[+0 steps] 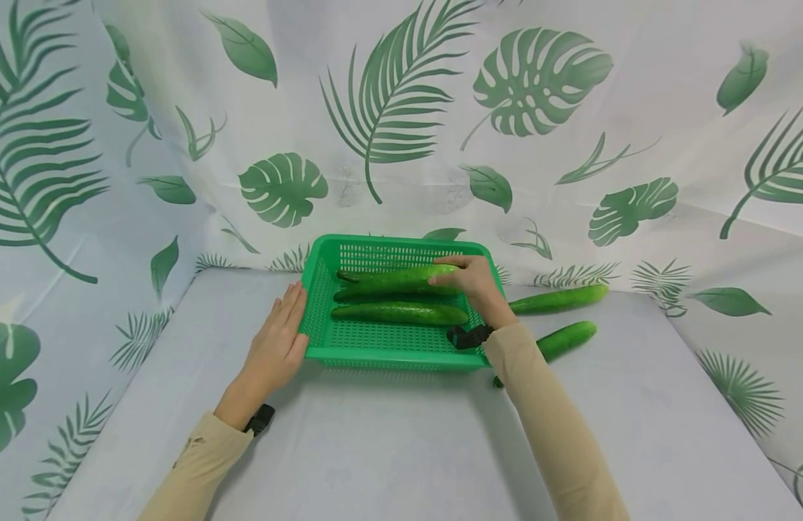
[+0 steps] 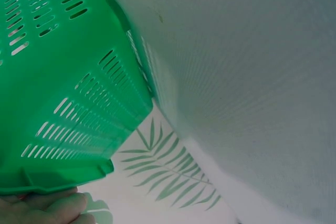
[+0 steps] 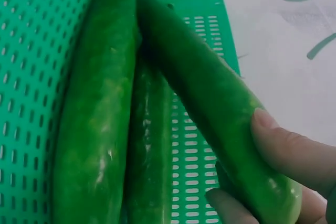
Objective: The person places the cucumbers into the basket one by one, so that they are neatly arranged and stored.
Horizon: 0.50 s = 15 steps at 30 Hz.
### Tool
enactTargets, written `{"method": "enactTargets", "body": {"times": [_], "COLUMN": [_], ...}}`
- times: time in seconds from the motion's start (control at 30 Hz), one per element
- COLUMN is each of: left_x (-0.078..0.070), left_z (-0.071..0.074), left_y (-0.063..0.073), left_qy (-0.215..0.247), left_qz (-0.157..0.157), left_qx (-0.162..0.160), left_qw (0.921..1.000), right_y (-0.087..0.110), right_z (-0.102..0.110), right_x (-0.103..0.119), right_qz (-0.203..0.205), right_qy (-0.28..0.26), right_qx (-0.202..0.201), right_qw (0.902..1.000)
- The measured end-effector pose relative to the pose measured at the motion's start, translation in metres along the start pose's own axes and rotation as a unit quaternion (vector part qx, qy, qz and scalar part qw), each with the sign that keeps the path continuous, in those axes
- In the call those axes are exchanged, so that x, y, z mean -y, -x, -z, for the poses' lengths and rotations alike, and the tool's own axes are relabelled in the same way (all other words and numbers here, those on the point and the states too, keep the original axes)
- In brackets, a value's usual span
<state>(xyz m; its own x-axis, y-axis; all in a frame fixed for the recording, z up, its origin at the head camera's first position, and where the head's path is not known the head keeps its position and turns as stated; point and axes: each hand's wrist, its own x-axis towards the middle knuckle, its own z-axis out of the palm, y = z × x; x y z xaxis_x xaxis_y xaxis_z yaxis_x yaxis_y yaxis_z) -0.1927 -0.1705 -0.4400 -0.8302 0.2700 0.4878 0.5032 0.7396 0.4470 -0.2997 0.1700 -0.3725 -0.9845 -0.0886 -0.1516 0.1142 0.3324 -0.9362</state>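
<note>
A green slotted plastic basket (image 1: 388, 354) stands on the white-covered table with cucumbers lying lengthwise in it. My right hand (image 1: 477, 284) reaches over its right side and grips the thick end of a cucumber (image 1: 411, 276) between thumb and fingers. In the right wrist view, this held cucumber (image 3: 210, 93) slants over a second one (image 3: 149, 145), and a third cucumber (image 3: 97, 119) lies alongside. At the basket's left end, my left hand (image 1: 278, 346) rests against the rim with straight fingers. Its fingers (image 2: 58, 208) show at the rim in the left wrist view.
Two more cucumbers lie on the table right of the basket, the farther one (image 1: 561, 298) near the back and the nearer one (image 1: 567, 340) partly behind my right sleeve (image 1: 538, 391). A leaf-printed white curtain (image 1: 401, 188) hangs close behind the basket.
</note>
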Motion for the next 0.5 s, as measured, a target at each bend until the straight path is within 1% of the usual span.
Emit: {"method": "enactTargets", "body": {"times": [0.13,0.3,0.5], "left_x": [0.0001,0.0002,-0.0002], "left_z": [-0.0005,-0.0005,0.0003], "left_y": [-0.0002,0.0002,-0.0003], "left_qy": [-0.001,-0.001,0.001], "left_qz": [-0.002,-0.001,0.001], "left_qx": [-0.002,0.000,0.006], "left_qw": [1.0000,1.0000,1.0000], "right_y": [-0.0026,-0.0053,-0.0064], "right_z": [-0.0008,-0.0015,-0.0028], "right_x": [-0.0019,-0.0034,-0.0064], "right_qz": [-0.021,-0.040,-0.038], "right_qy": [0.014,0.029,0.045], "right_qx": [0.005,0.001,-0.013], "right_qw": [0.9997,0.9988,0.9982]}}
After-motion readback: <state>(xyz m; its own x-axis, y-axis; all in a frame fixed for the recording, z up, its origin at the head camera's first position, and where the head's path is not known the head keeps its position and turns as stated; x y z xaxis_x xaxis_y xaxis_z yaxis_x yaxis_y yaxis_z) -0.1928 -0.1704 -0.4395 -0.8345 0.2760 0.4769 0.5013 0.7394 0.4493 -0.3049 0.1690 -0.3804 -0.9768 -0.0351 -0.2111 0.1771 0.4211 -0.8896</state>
